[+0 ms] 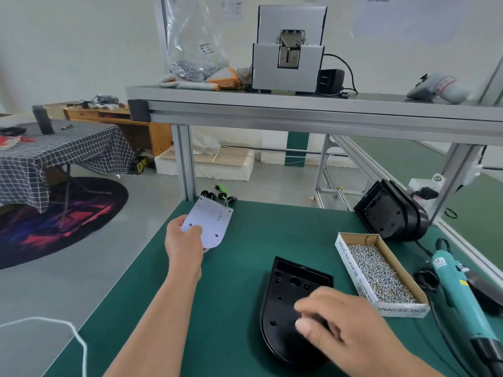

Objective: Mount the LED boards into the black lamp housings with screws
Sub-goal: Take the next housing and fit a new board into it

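A white LED board (pixel 211 221) is lifted at an angle near the far left corner of the green mat, and my left hand (pixel 183 242) grips its near left edge. A black lamp housing (pixel 283 300) lies open side up in front of me. My right hand (pixel 340 319) rests on the housing's right side, fingers curled over its rim. More black housings (pixel 392 213) stand stacked at the back right. A cardboard box of screws (pixel 381 273) sits right of the housing. A teal electric screwdriver (pixel 457 292) lies at the far right.
The green mat (pixel 231 295) ends at a drop to the floor on the left. Small black parts with wires (pixel 220 195) lie behind the board. An aluminium shelf (pixel 299 104) overhead carries a screw feeder (pixel 288 50) and a bag of screws (pixel 190 61).
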A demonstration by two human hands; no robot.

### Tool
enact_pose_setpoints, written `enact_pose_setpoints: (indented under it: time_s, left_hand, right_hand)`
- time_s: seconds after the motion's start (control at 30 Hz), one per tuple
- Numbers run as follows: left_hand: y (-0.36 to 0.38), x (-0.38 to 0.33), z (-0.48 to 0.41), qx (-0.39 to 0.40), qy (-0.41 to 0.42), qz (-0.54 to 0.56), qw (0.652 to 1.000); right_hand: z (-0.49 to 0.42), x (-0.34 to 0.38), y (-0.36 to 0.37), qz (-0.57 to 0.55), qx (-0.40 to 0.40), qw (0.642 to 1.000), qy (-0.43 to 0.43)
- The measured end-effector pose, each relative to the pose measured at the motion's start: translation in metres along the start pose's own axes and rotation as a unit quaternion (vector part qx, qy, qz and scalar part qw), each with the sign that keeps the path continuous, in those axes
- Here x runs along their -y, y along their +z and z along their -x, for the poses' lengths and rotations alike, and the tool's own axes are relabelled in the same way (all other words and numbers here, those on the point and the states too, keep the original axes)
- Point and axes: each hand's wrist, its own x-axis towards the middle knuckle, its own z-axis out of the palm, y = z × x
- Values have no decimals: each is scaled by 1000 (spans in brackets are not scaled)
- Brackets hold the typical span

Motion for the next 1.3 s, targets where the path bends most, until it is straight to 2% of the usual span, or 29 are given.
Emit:
enact_pose_setpoints:
  time_s: [0.1,0.2,0.37,0.5,0.6,0.67,0.8,0.87,0.93,1.07,1.13,1.2,1.3]
  left_hand:
    - [2,-7,9,123,-70,158,977]
    - [4,-11,23,293,-102,182,933]
    - [8,-21,44,440,-107,125,883]
    - [15,-30,63,520,-56,-32,851]
    - [18,-32,76,564,-33,-89,820]
    - [19,-35,81,583,-48,-87,806]
    - [16,-37,79,590,-59,-95,800]
    - [14,-37,78,591,-59,-78,801]
    - [16,-35,77,573,-54,-42,817]
    - [24,-29,69,463,-72,103,877]
    - [26,-26,65,422,-74,131,894]
    - [28,-22,66,422,-67,110,897]
    - [31,-16,73,471,-64,77,877]
  right_hand:
    - [-14,-17,0,-68,-24,991,109]
    - [-37,-43,3,-108,-63,974,187]
    - [-77,-72,5,-175,-87,948,252]
    - [-108,-74,5,-159,-61,956,237]
    - [-121,-69,8,-224,-66,950,205]
    - [-120,-68,9,-276,-107,940,171]
    - [-118,-69,6,-249,-113,957,99]
    - [-116,-71,6,-244,-120,957,97]
    - [-114,-72,4,-251,-127,949,141]
    - [-100,-75,1,-318,-156,913,200]
    - [-93,-72,2,-371,-174,887,215]
    - [-92,-63,4,-454,-198,839,227]
    - [-101,-47,7,-558,-215,764,243]
